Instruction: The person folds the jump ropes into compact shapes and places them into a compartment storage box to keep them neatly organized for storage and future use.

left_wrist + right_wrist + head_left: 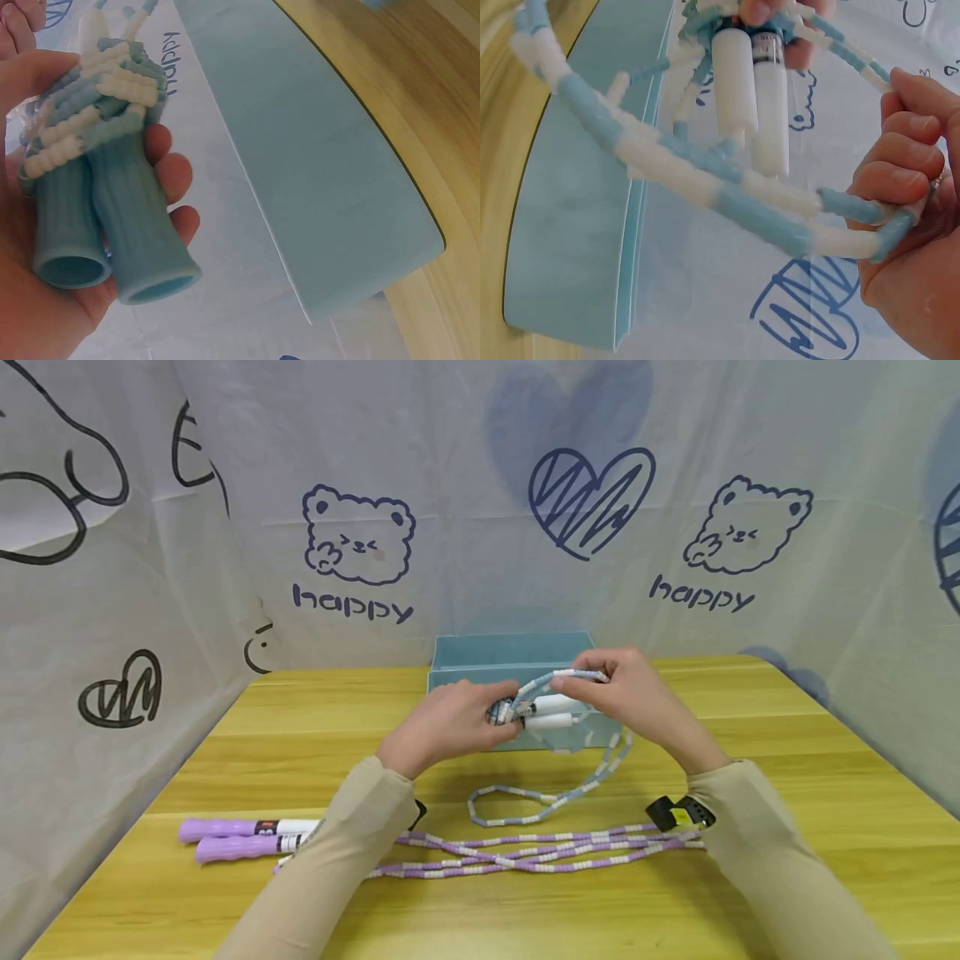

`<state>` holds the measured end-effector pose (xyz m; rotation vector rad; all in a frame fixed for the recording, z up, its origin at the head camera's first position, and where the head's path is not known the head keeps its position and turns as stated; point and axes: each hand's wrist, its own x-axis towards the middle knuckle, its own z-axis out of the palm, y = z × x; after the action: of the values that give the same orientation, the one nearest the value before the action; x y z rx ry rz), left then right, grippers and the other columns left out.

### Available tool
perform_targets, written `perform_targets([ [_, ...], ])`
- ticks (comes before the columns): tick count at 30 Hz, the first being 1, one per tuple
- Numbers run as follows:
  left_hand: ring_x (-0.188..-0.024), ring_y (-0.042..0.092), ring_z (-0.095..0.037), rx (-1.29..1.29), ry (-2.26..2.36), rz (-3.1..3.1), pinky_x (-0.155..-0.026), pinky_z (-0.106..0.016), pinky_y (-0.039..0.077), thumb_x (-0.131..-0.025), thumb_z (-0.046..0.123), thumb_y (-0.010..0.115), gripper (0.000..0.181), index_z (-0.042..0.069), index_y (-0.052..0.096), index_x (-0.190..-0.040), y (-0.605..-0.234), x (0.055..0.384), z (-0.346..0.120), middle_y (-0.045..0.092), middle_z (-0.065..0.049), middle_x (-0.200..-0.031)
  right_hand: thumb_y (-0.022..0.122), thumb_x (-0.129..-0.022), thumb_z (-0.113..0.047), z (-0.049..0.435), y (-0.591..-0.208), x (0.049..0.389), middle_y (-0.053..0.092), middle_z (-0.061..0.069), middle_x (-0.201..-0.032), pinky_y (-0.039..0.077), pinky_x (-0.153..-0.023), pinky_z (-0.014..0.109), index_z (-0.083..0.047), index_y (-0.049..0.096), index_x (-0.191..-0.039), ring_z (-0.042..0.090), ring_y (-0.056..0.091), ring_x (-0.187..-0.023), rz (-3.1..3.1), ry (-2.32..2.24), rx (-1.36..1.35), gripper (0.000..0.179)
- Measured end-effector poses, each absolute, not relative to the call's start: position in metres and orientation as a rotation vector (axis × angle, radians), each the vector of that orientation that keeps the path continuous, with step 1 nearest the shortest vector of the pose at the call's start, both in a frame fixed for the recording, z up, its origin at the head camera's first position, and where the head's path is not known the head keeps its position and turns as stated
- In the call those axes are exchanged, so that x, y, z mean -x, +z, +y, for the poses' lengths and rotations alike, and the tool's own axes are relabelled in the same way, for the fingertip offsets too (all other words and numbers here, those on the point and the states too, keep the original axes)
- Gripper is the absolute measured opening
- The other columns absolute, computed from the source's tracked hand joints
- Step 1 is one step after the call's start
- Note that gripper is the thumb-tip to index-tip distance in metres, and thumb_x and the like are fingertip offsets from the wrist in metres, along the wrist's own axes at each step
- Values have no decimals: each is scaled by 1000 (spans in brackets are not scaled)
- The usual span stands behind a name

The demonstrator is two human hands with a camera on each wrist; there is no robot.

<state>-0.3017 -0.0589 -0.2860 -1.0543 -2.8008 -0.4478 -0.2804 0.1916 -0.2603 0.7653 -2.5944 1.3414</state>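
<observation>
My left hand grips the two handles of a blue-and-white beaded jump rope side by side. In the left wrist view the blue grips point toward the camera, with beaded rope wound over them. White handle ends stick out on the other side in the right wrist view. My right hand holds strands of the same rope under curled fingers, drawn away to the right of the handles. A loose loop hangs below the hands down to the table. Part of the winding is hidden behind the left fingers.
A light blue box stands at the table's back edge, just behind the hands. Nearer lies a purple-and-white jump rope, its purple handles at the left. My forearms cover parts of it. A printed cloth hangs behind.
</observation>
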Motion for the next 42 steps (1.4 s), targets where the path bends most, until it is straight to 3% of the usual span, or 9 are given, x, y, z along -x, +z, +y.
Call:
perform_targets([
  [7, -52, 48, -10, 1043, -427, -2835, -48, -28, 38, -93, 42, 58, 16, 32, 51, -103, -288, 301, -58, 54, 6, -68, 66, -95, -38, 195, -263, 283, 39, 8, -63, 33, -53, 34, -18, 71, -99, 24, 33, -52, -2553, 1288, -722, 20],
  [12, -53, 48, -11, 1061, -464, -2847, -50, -30, 38, -93, 41, 57, 15, 32, 52, -104, -288, 302, -57, 54, 5, -69, 62, -96, -42, 196, -267, 286, 43, 9, -66, 35, -56, 36, -21, 70, -103, 26, 34, -54, -2529, 1216, -716, 23],
  [21, -56, 52, -11, 1102, -620, -2880, -54, -31, 42, -93, 43, 56, 31, 32, 56, -121, -285, 302, -56, 59, 6, -75, 59, -96, -47, 201, -273, 291, 62, 4, -86, 40, -61, 39, -18, 69, -110, 26, 45, -66, -2559, 1168, -633, 34],
  [28, -64, 57, -13, 1126, -829, -2874, -59, -33, 47, -93, 41, 59, 31, 32, 55, -122, -282, 301, -60, 62, 6, -84, 59, -97, -47, 203, -279, 300, 67, -1, -104, 43, -64, 38, -20, 71, -118, 24, 50, -75, -2598, 1141, -642, 37],
  [31, -63, 58, -14, 1125, -885, -2878, -59, -34, 49, -93, 41, 59, 43, 37, 50, -134, -282, 301, -61, 63, 4, -86, 57, -98, -44, 203, -281, 302, 65, 2, -100, 41, -62, 37, -19, 69, -123, 24, 49, -74, -2619, 1150, -659, 38],
  [33, -61, 57, -15, 1124, -907, -2881, -59, -35, 48, -93, 42, 60, 56, 46, 39, -145, -282, 301, -61, 62, 4, -88, 56, -99, -42, 204, -281, 303, 64, 3, -96, 40, -60, 35, -19, 69, -125, 24, 48, -71, -2627, 1156, -671, 37],
  [35, -57, 55, -15, 1135, -918, -2882, -58, -36, 47, -94, 42, 60, 65, 55, 26, -148, -283, 300, -61, 61, 1, -85, 55, -100, -39, 206, -282, 304, 64, 3, -93, 39, -58, 34, -19, 68, -126, 25, 45, -68, -2628, 1167, -694, 35],
  [37, -55, 52, -17, 1173, -926, -2865, -59, -38, 46, -95, 42, 60, 68, 60, 20, -147, -283, 300, -61, 62, 1, -93, 55, -101, -37, 208, -282, 305, 64, 3, -95, 38, -57, 33, -19, 68, -127, 25, 44, -66, -2630, 1185, -707, 34],
  [42, -61, 54, -16, 1225, -991, -2806, -62, -37, 48, -96, 40, 59, 58, 57, 32, -145, -282, 300, -62, 58, 8, -114, 59, -100, -31, 211, -284, 309, 67, 4, -103, 40, -56, 31, -20, 69, -125, 25, 45, -67, -2653, 1242, -678, 29],
])
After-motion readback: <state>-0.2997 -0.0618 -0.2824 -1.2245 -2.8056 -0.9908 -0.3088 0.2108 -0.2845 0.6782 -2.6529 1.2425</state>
